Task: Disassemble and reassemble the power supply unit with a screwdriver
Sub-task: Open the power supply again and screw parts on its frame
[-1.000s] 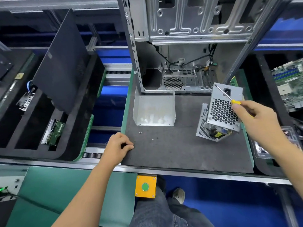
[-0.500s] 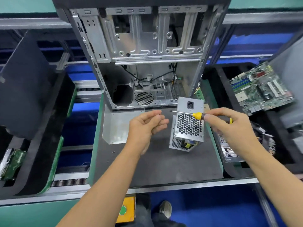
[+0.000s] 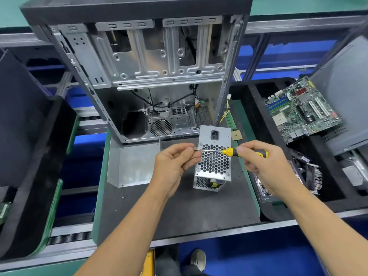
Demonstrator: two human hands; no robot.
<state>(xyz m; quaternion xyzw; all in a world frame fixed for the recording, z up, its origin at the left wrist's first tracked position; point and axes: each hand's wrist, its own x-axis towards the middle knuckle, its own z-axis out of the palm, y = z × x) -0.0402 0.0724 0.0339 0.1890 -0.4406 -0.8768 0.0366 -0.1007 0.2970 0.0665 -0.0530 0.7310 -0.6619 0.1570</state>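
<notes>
Workbench setting: dark foam-topped counter (image 3: 179, 212) with green edging, an opened computer case (image 3: 139, 76) standing at its far side, black trays to either flank.

Item: power supply (image 3: 214, 158). Grey metal box, standing on end on the counter, slightly tilted. Its near face is a honeycomb grille below a black mains socket. Its lower end is open, showing yellow and dark parts inside. It lies directly behind and just below my two grips, between them.

Item: screwdriver (image 3: 235, 152). Yellow-and-black handle, thin bright shaft. Its long axis runs nearly level, handle toward my right, tip toward my left, crossing in front of the upper grille.

Right hand (image 3: 260, 168): grip curled round the handle, thumb on top.

Left hand (image 3: 175, 166): fingertips (image 3: 194, 150) pinched together at the tip of the shaft. I judge I am seating a small screw on the tip; the screw itself is too small to make out.

Item: bent metal cover (image 3: 133, 164), lying on the counter beyond my left grip, apart from the box.

Item: loose screws (image 3: 123, 197), on the counter below and outside my left grip.

Item: green circuit board (image 3: 302, 108), in the tray far beyond my right grip.

Next move, by my judgement: swing the tip toward the box. The right grip drives and is nearer the grille.
</notes>
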